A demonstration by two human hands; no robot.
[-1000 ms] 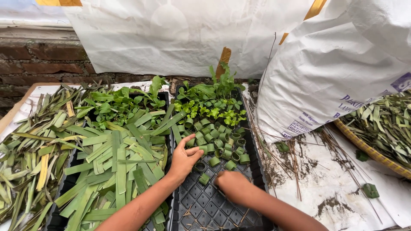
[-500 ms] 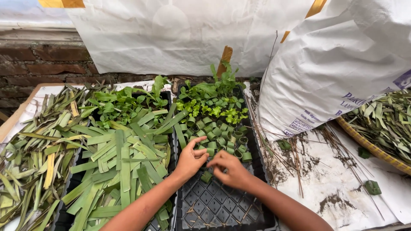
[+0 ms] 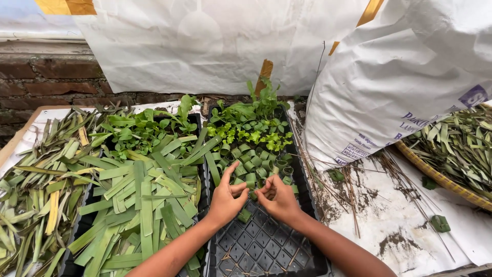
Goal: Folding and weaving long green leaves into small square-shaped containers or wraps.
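Head view looks down on a black seedling tray [image 3: 266, 246], where both hands meet over the boundary between filled and bare cells. Between the fingertips sits a small green leaf-roll cup [image 3: 252, 194], pinched from either side — the left hand [image 3: 225, 201] has thumb and forefinger on it, the right hand [image 3: 279, 199] closes on it from the other side. Just behind them, rows of rolled leaf cups [image 3: 256, 161] fill the cells, and farther back small seedlings [image 3: 251, 131] stand in the same tray. Cut leaf strips [image 3: 138, 200] lie heaped to the left. A white sack [image 3: 410, 77] leans at the right, beside a woven basket [image 3: 435, 174] of leaves.
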